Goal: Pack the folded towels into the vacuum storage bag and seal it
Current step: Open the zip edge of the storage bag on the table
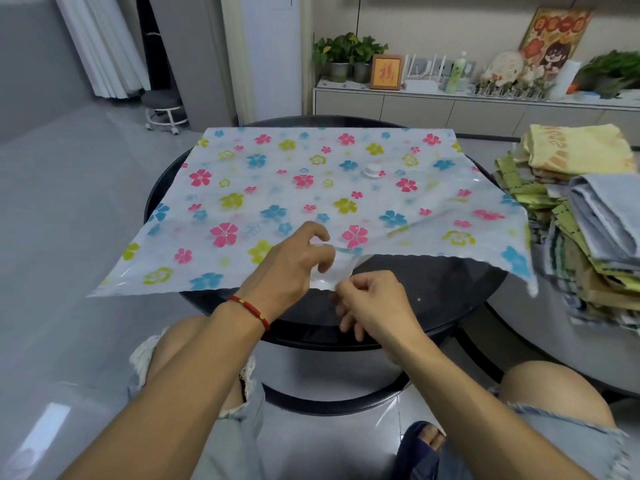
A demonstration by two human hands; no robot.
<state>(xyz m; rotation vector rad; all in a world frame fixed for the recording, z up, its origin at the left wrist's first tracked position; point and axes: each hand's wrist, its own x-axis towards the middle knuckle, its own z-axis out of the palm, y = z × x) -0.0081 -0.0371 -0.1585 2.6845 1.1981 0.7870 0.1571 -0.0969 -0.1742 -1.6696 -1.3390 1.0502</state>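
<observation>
A flat vacuum storage bag [311, 188], clear plastic printed with pink, blue and green flowers, lies spread over a round dark table [450, 282]. Its white valve cap [373, 169] sits right of centre. At the bag's near edge my left hand [294, 268] pinches the upper layer of the opening and lifts it. My right hand [370, 303] pinches the lower clear layer just below and pulls it toward me. A stack of folded towels [588, 216], yellow, grey and green-patterned, lies to the right of the table.
A second round table edge [519, 337] carries the towel stack at the right. A sideboard [450, 105] with plants and frames stands behind. A small stool [162, 109] is at the back left. My knees are under the table's near edge.
</observation>
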